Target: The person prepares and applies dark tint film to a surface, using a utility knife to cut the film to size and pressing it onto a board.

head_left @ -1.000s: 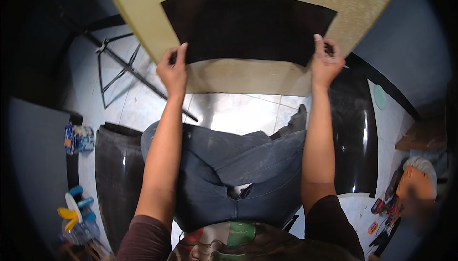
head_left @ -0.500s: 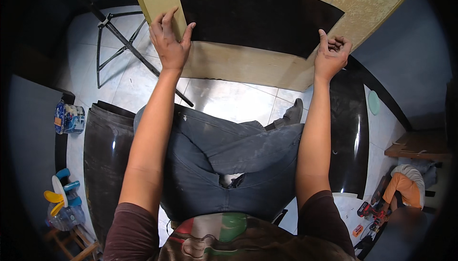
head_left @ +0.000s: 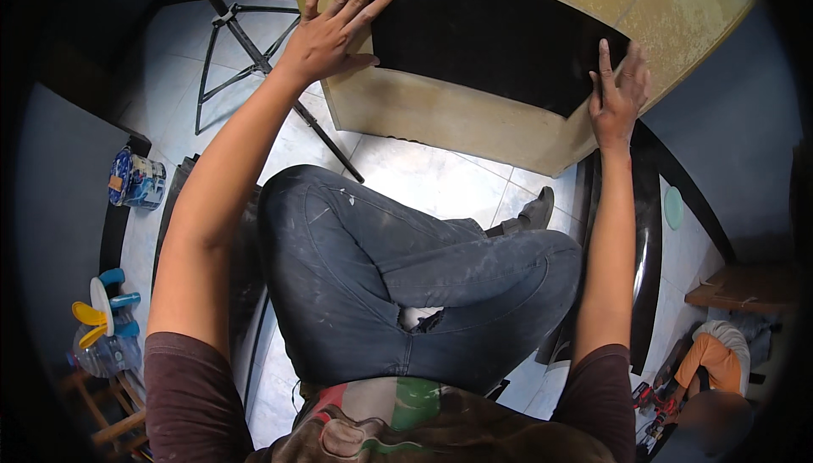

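Observation:
A black, dark-surfaced sheet [head_left: 491,31] lies against the face of a yellowish board [head_left: 457,107] in front of me. My left hand [head_left: 339,31] is spread open, its fingertips on or close to the sheet's left edge. Its thumb points toward the sheet's lower left corner. My right hand [head_left: 620,95] is at the sheet's right end, fingers stretched and a little blurred by motion. Neither hand holds anything. Whether the right palm presses on the sheet cannot be made out.
A black tripod stand [head_left: 254,57] stands at the far left. Glossy black sheets [head_left: 648,251] lie beside my legs. A paint-stained bucket [head_left: 137,179] and a large plastic bottle [head_left: 114,355] are at left. Near the right wall are a red power tool [head_left: 644,397] and a seated person in orange [head_left: 720,361].
My left hand has turned and spread, moving over the sheet's left edge. My right fingers have uncurled and stretched upward. The view has shifted, so the board appears farther right.

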{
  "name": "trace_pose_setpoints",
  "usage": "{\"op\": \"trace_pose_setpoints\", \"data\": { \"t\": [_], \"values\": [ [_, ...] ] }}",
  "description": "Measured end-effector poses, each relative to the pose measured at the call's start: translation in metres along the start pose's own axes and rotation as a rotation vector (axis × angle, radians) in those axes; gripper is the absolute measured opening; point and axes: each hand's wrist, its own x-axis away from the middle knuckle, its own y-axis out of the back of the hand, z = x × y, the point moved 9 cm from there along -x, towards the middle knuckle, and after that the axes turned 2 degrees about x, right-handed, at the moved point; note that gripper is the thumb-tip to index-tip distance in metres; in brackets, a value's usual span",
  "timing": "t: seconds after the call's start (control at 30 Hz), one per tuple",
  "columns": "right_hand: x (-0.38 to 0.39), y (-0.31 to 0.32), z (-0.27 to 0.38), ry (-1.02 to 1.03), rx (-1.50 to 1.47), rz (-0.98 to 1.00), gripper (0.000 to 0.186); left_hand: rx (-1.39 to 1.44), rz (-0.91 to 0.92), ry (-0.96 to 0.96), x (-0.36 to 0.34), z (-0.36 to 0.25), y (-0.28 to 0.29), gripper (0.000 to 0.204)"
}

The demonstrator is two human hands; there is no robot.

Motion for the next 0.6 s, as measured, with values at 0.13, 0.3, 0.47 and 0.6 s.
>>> {"op": "trace_pose_setpoints", "data": {
  "t": [0.13,0.3,0.47,0.6],
  "values": [
    [-0.001,-0.014,0.0,0.097,-0.028,0.159,0.092,0.066,-0.071,-0.024,-0.005,0.002,0.003,0.129],
    [-0.003,-0.006,0.022,0.097,-0.113,0.127,0.157,0.133,-0.212,0.008,0.001,-0.014,0.006,0.142],
    [0.0,-0.016,0.016,0.083,-0.062,0.117,0.16,0.156,-0.25,0.111,-0.005,-0.018,-0.004,0.148],
    [0.003,-0.02,0.016,0.07,-0.095,0.137,0.164,0.089,-0.202,0.161,-0.005,-0.023,-0.001,0.151]
  ]
}}
